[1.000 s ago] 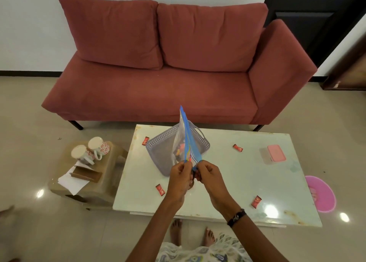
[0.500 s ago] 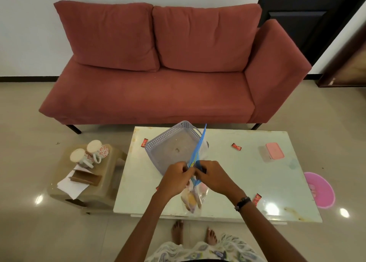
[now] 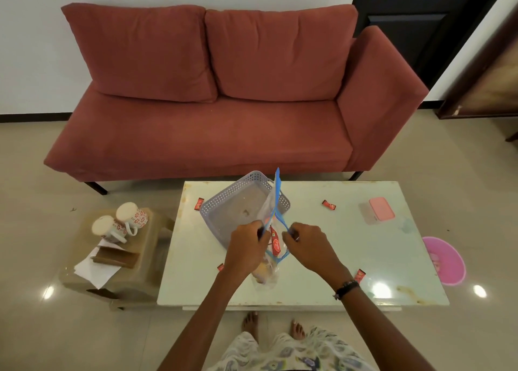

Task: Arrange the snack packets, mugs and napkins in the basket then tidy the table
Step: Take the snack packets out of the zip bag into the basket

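Head view: left hand (image 3: pixel 246 245) and right hand (image 3: pixel 307 243) grip a clear blue-edged snack bag (image 3: pixel 273 230), spread open.

We see a pale glass-topped rectangular coffee table (image 3: pixel 350 247) carrying a grey perforated plastic basket (image 3: pixel 224 210), a pink-lidded clear plastic box (image 3: pixel 378 210) and 4 small red snack packets (image 3: pixel 329 204) scattered about. Beside it, a low brown stool (image 3: pixel 145 264) holds 2 white floral mugs (image 3: pixel 131 216), white paper napkins (image 3: pixel 95 272) and a brown wooden holder (image 3: pixel 115 258).

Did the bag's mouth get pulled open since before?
Yes. Both hands were together; now the left hand and right hand hold the bag apart before the basket.
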The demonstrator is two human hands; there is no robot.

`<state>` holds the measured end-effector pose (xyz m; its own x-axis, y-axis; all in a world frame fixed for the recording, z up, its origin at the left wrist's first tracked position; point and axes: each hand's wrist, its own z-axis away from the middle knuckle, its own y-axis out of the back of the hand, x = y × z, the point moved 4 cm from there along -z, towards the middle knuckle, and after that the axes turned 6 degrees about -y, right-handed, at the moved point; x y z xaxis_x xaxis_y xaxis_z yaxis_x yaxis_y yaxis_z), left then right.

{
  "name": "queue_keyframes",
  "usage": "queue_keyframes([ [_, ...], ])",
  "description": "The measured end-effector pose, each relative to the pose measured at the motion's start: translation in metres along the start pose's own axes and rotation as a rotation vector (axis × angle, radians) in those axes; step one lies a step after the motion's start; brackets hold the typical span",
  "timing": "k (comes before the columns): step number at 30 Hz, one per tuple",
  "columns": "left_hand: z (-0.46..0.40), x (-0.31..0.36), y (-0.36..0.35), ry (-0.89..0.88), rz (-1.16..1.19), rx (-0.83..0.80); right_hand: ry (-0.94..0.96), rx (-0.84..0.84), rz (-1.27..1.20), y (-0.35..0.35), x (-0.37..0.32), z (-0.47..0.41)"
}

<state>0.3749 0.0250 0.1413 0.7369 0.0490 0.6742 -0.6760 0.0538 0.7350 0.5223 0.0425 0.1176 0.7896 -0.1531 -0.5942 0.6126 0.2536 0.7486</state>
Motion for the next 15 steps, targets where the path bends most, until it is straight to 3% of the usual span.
queue_keyframes([
  [7,0.003,-0.002,-0.003,0.022,-0.034,-0.091,0.112,0.086,0.133,0.003,-0.035,-0.029],
  [11,-0.005,-0.005,0.001,0.028,-0.246,-0.104,0.224,0.025,0.175,-0.005,-0.037,-0.018],
  [15,-0.017,-0.001,-0.004,-0.009,-0.258,-0.085,0.231,0.016,0.247,-0.013,-0.030,-0.008],
])
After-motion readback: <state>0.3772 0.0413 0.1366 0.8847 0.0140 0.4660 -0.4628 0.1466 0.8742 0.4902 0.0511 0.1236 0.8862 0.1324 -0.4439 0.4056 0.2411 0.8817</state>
